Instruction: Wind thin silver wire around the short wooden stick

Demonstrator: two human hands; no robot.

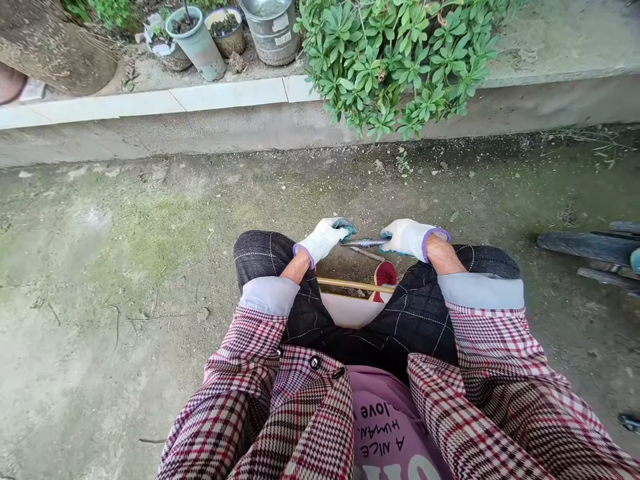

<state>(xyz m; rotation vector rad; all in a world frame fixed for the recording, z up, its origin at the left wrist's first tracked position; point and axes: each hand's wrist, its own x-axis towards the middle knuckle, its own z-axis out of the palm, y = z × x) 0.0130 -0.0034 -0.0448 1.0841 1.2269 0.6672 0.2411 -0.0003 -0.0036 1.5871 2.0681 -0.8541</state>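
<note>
Both hands wear white knit gloves with teal palms and purple cuffs. My left hand is closed around the left end of a grey metal rod with a ridged middle section. On its right end my right hand is closed too, so the rod lies level between them, above my knees. Just under the rod shows a thin greyish stick-like piece; whether it joins the rod I cannot tell. A yellow pole crosses between my legs, lower down, near a red shoe.
Ahead runs a raised concrete ledge edged with white tiles. Potted plants, a metal bucket and a leafy green bush stand on it. Dark wheel-like parts reach in from the right. Twigs lie on the mossy ground.
</note>
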